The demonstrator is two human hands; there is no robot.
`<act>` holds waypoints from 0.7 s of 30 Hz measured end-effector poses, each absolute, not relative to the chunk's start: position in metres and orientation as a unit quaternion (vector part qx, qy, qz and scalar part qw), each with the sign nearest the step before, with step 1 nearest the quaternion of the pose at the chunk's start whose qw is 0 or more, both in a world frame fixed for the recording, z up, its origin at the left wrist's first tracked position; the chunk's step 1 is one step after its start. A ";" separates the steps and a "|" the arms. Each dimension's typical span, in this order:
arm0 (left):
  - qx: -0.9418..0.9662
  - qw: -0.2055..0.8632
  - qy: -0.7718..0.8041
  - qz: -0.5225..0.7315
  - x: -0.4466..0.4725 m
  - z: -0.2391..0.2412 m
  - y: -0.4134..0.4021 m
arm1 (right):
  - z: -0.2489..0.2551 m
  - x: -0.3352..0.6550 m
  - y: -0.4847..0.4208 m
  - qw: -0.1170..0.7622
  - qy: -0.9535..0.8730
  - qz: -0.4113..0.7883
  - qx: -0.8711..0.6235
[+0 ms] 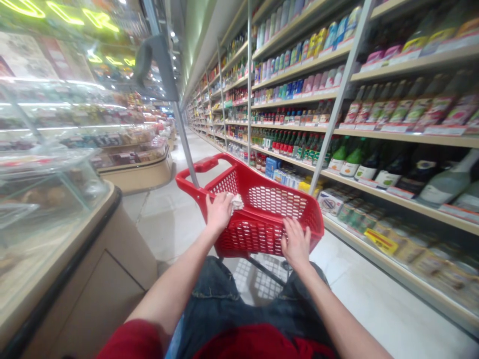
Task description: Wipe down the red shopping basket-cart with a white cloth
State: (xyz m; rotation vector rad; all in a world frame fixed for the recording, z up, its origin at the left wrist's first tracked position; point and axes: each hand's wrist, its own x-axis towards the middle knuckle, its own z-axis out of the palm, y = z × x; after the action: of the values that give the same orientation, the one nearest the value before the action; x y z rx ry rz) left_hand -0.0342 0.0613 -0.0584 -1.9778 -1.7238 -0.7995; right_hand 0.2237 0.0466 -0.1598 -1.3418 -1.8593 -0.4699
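Note:
A red plastic shopping cart (279, 199) with perforated walls stands right in front of my knees, side-on to me. My left hand (220, 212) is at the near rim towards the cart's handle (202, 167), its fingers closed on a crumpled white cloth or tissue (237, 202). Part of the cloth is hidden behind the fingers. On the cart's near side, further right, my right hand (296, 243) lies against the perforated wall with fingers stretched out and nothing visible in it. A grey pole (183, 134) rises from the handle end. The visible inside of the basket holds no goods.
Tall shelves (299, 94) of bottles and cans line the right side. At left stand a glass-topped display counter (112, 199) with a dark bumper edge and a lit food case (130, 159) beyond it. A pale tiled floor (149, 214) runs down the aisle.

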 end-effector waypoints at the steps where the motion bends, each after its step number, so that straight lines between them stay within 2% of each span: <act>1: -0.708 0.195 -0.616 -0.284 -0.032 -0.060 0.061 | -0.160 0.223 0.046 0.391 -0.730 -0.185 -0.530; 9: -0.742 0.167 -0.582 -0.287 0.035 -0.087 0.055 | -0.157 0.222 0.043 0.385 -0.730 -0.188 -0.532; 17: -0.709 0.161 -0.618 -0.299 0.008 -0.073 0.058 | -0.156 0.221 0.041 0.385 -0.730 -0.182 -0.535; 21: -0.723 0.164 -0.607 -0.286 0.027 -0.079 0.054 | -0.157 0.222 0.041 0.381 -0.727 -0.186 -0.539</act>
State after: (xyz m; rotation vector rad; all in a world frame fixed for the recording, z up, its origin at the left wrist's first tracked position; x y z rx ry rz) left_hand 0.0267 0.0536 -0.0786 -2.0615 -1.7306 -0.8152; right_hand 0.2217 0.0411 -0.1571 -1.3767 -1.8565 -0.4736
